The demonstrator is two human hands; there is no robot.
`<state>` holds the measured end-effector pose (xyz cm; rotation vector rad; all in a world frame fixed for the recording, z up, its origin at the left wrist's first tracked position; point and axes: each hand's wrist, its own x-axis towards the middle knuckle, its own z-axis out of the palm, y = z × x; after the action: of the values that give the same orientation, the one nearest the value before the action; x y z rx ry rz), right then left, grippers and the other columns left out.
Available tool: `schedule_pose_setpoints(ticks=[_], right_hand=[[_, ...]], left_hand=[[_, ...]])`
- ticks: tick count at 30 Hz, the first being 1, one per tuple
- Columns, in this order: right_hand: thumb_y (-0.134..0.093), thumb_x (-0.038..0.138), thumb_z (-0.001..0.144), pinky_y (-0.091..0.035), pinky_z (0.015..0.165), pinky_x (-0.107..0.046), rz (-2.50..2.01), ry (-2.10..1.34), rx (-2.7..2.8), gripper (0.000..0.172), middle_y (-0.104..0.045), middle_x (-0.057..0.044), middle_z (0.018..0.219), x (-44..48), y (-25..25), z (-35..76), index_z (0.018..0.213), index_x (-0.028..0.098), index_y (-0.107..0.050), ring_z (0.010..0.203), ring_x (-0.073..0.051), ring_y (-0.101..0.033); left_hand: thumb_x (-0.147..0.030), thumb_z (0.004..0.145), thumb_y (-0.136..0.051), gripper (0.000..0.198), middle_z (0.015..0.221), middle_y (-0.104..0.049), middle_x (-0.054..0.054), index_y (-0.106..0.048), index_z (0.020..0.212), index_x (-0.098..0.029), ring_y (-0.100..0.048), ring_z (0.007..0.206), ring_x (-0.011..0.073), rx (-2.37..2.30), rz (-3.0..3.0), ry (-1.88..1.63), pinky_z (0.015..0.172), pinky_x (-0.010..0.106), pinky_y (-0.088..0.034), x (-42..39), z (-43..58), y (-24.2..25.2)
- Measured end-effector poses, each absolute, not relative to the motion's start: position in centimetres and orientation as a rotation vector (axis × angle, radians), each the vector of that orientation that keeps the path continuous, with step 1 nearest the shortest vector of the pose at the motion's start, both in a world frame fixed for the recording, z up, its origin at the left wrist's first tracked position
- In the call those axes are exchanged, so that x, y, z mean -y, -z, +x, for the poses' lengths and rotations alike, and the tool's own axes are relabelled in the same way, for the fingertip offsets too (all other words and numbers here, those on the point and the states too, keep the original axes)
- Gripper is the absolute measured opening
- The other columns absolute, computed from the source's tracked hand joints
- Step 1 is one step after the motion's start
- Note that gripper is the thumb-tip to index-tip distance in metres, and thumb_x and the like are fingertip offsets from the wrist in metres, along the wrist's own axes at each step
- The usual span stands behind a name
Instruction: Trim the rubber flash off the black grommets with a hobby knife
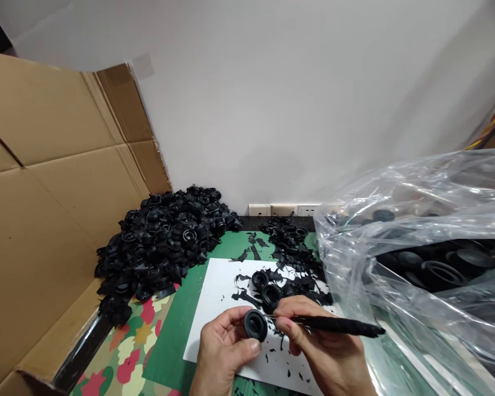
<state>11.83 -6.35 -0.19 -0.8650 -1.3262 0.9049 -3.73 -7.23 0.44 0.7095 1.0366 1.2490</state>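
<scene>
Pinched between the thumb and fingers of my left hand (227, 347) is a round black rubber part (255, 325), its ringed, hollowed face turned toward me. My right hand (319, 344) grips a slim tool with a black wrapped handle (340, 325). The tool's thin metal tip points left and reaches the rubber part's right rim; its exact kind is unclear. Just beyond my fingers, two similar round rubber parts (270, 296) rest on a white sheet (208, 308). Black rubber scraps (247, 300) lie scattered around them.
At the left, a large heap of black ribbed rubber parts (160, 236) lies against a cardboard box wall (58, 181). More trimmings (291, 234) are piled at the back on a green mat (169, 335). A clear plastic bag (355, 236) with black round parts stands at the right.
</scene>
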Motion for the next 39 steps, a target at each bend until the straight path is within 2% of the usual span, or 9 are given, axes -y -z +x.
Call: schedule_pose_setpoints(ticks=[4, 8, 12, 15, 21, 31, 34, 37, 39], right_hand=[[-0.065, 0.032, 0.075, -0.042, 0.041, -0.024, -1.039, -0.913, 1.191, 0.014, -0.063, -0.002, 0.075, 6.4, -0.3, 12.1, 0.069, 0.021, -0.066, 0.044, -0.01, -0.049], [-0.064, 0.044, 0.074, -0.044, 0.047, -0.028, -1.176, -1.02, 1.078, 0.024, -0.061, -0.001, 0.061, 5.9, -0.3, 12.9, 0.078, 0.02, -0.063, 0.051, -0.016, -0.056], [-0.058, 0.047, 0.078, -0.047, 0.053, -0.029, -1.067, -1.202, 1.16, 0.029, -0.063, -0.004, 0.071, 5.3, -0.1, 13.2, 0.079, 0.018, -0.06, 0.063, -0.02, -0.062], [-0.054, 0.048, 0.081, -0.047, 0.059, -0.031, -1.043, -1.26, 1.204, 0.031, -0.063, -0.004, 0.069, 5.3, -0.4, 12.9, 0.077, 0.018, -0.059, 0.063, -0.019, -0.061], [-0.058, 0.05, 0.077, -0.046, 0.058, -0.029, -1.01, -1.309, 1.132, 0.031, -0.066, -0.004, 0.082, 5.8, -1.0, 12.3, 0.073, 0.02, -0.059, 0.069, -0.019, -0.063], [-0.053, 0.057, 0.077, -0.047, 0.055, -0.029, -1.084, -1.357, 1.113, 0.037, -0.062, -0.003, 0.076, 5.9, -1.1, 12.2, 0.076, 0.02, -0.056, 0.066, -0.021, -0.063], [-0.047, 0.056, 0.08, -0.047, 0.056, -0.03, -1.133, -1.262, 1.258, 0.037, -0.06, -0.002, 0.073, 6.1, -0.8, 12.3, 0.076, 0.021, -0.056, 0.065, -0.02, -0.06], [-0.046, 0.051, 0.083, -0.045, 0.069, -0.033, -1.201, -0.986, 1.502, 0.032, -0.063, -0.005, 0.077, 6.1, -0.1, 12.8, 0.076, 0.022, -0.06, 0.077, -0.023, -0.058], [-0.047, 0.047, 0.083, -0.045, 0.068, -0.032, -1.228, -0.873, 1.58, 0.03, -0.064, -0.005, 0.076, 6.1, 0.3, 13.2, 0.075, 0.022, -0.061, 0.076, -0.023, -0.058]], left_hand=[[-0.015, 0.041, -0.083, 0.042, 0.072, -0.073, 0.008, -0.074, 0.082, -0.012, -0.063, 0.065, 0.0154, -1.062, 0.708, -1.26, 0.061, 0.02, -0.047, 7.3, -3.9, -0.4], [-0.013, 0.039, -0.083, 0.043, 0.071, -0.073, 0.007, -0.074, 0.081, -0.012, -0.063, 0.063, 0.0154, -1.092, 0.709, -1.268, 0.055, 0.019, -0.046, 7.2, -4.0, -0.3], [-0.013, 0.038, -0.083, 0.042, 0.068, -0.073, 0.007, -0.074, 0.079, -0.013, -0.062, 0.062, 0.015, -1.105, 0.706, -1.289, 0.055, 0.02, -0.047, 7.2, -3.8, -0.5], [-0.013, 0.038, -0.083, 0.042, 0.064, -0.072, 0.006, -0.074, 0.079, -0.014, -0.06, 0.06, 0.0151, -1.149, 0.724, -1.298, 0.053, 0.02, -0.046, 7.3, -3.6, -0.7], [-0.013, 0.039, -0.082, 0.041, 0.062, -0.07, 0.005, -0.073, 0.079, -0.014, -0.059, 0.059, 0.0145, -1.196, 0.757, -1.312, 0.051, 0.02, -0.046, 7.4, -3.5, -0.8], [-0.01, 0.044, -0.077, 0.038, 0.06, -0.07, 0.003, -0.069, 0.081, -0.015, -0.059, 0.055, 0.0144, -1.271, 0.807, -1.293, 0.048, 0.02, -0.043, 7.4, -3.5, -0.7], [-0.004, 0.044, -0.073, 0.034, 0.06, -0.069, 0.001, -0.068, 0.075, -0.016, -0.06, 0.056, 0.0145, -1.299, 0.829, -1.308, 0.049, 0.02, -0.043, 7.4, -3.3, -0.8], [0.0, 0.044, -0.07, 0.032, 0.054, -0.066, -0.003, -0.065, 0.07, -0.018, -0.056, 0.049, 0.0111, -1.318, 0.833, -1.303, 0.046, 0.018, -0.039, 7.4, -3.1, -0.7], [0.001, 0.044, -0.068, 0.033, 0.051, -0.063, -0.005, -0.064, 0.072, -0.018, -0.052, 0.046, 0.0096, -1.344, 0.822, -1.29, 0.043, 0.017, -0.037, 7.4, -3.1, -0.6]])
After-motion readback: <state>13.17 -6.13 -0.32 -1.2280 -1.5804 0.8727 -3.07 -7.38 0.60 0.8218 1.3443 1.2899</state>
